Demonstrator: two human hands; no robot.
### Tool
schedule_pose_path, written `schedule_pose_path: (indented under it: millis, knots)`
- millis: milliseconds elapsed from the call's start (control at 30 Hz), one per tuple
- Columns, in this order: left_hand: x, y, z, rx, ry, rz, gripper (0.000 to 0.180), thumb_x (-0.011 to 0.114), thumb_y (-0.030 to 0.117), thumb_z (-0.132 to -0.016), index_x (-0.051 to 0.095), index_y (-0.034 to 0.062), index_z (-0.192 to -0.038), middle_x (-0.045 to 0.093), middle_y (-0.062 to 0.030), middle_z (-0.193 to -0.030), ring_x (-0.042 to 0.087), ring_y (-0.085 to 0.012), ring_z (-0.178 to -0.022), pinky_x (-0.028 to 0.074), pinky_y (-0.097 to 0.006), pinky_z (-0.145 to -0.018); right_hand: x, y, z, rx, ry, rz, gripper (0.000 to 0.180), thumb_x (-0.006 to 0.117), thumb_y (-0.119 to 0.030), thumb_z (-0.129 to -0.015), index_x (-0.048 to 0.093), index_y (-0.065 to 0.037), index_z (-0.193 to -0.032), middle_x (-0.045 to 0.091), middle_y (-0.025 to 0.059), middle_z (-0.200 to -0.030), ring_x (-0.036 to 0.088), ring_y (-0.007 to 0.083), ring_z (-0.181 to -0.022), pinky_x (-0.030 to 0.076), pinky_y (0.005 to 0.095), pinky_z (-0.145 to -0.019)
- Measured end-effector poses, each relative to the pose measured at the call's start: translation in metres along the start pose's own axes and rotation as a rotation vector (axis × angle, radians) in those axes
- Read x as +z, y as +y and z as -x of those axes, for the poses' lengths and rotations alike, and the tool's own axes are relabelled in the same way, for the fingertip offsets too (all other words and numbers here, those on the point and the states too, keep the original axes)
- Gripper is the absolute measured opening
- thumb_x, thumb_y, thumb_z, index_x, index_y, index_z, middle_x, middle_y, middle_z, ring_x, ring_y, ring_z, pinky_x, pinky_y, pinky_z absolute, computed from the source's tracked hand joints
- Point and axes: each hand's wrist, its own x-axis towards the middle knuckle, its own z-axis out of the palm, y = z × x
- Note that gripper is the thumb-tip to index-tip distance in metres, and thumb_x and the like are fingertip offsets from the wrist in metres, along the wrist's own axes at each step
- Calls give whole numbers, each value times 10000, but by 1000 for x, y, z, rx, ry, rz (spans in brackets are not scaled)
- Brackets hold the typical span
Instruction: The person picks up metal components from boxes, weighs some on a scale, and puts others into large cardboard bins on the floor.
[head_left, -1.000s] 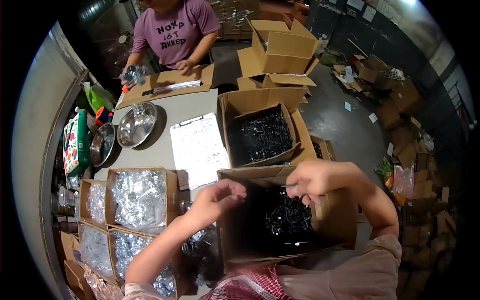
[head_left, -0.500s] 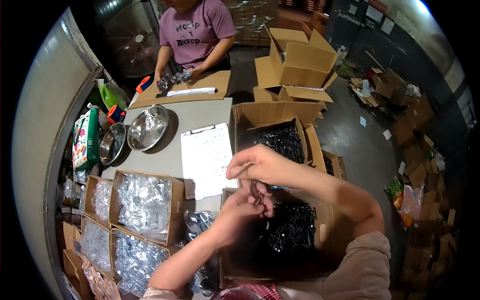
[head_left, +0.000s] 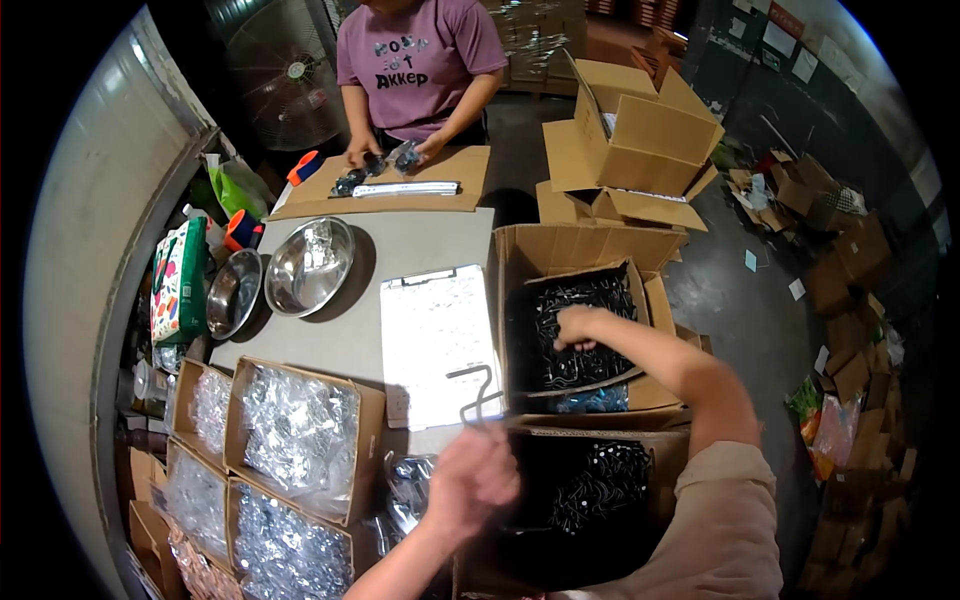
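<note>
My left hand (head_left: 472,482), somewhat smeared by motion, is closed around thin bent metal hooks (head_left: 472,388) that stick up above the fist, over the lower edge of the clipboard (head_left: 440,340). My right hand (head_left: 580,328) reaches into the far cardboard box (head_left: 590,238). Its fingers are curled down at the black bent metal pieces (head_left: 560,368) heaped there; whatever they grip is hidden. Nearer to me, a second cardboard box (head_left: 668,465) holds more black metal pieces (head_left: 603,485) with light ends.
Boxes of clear-bagged parts (head_left: 300,425) stand at the left. Two steel bowls (head_left: 310,268) rest on the grey table (head_left: 365,335). Across it, a person in a purple shirt (head_left: 420,60) handles small bagged items. Open cartons (head_left: 640,140) stand at the far right, and cardboard scraps litter the floor.
My hands were together above the near box. Now the right has moved away into the far box, while the left has drawn back with the hooks. The whole view has shifted slightly.
</note>
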Motion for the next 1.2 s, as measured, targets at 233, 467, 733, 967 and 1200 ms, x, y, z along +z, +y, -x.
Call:
schedule_pose_path:
  millis: [233,467,733,967,1200]
  knots:
    - [7,-2,-6,-5,65,-180,160,472,217,-1009,528,68,-1020,384,8,-628,345,-99,-502,358,-267,-523,50,13,-37,-75,327,237,510,702,-476,-778,717,-19,-1002,690,181,-1049,656,336,-1002,523,414,-866]
    - [4,2,-8,6,65,-262,151,498,219,-998,512,69,-995,401,1,-649,376,-111,-527,383,-277,-538,57,14,-38,-222,478,337,264,632,-255,-773,729,-13,-813,702,186,-880,677,358,-863,547,437,-773]
    - [4,1,-9,-22,-41,-127,153,520,226,-986,513,74,-995,413,0,-653,401,-119,-536,392,-273,-541,-16,7,13,-263,499,317,181,648,-180,-709,708,-14,-748,697,180,-777,685,330,-711,555,433,-654]
    - [-2,3,-7,13,-29,-136,182,529,239,-984,493,67,-1028,434,-13,-672,464,-153,-593,436,-310,-592,-97,-40,147,-63,-47,-33,174,718,-176,-789,669,-37,-696,560,-22,-538,426,78,-406,319,255,-383]
    - [16,9,-3,180,169,146,298,491,305,-1016,475,48,-1166,524,-52,-874,565,-202,-852,504,-359,-770,-74,-94,266,-469,-190,-768,356,660,-313,-912,626,-47,-678,433,-42,-438,311,33,-328,191,214,-326]
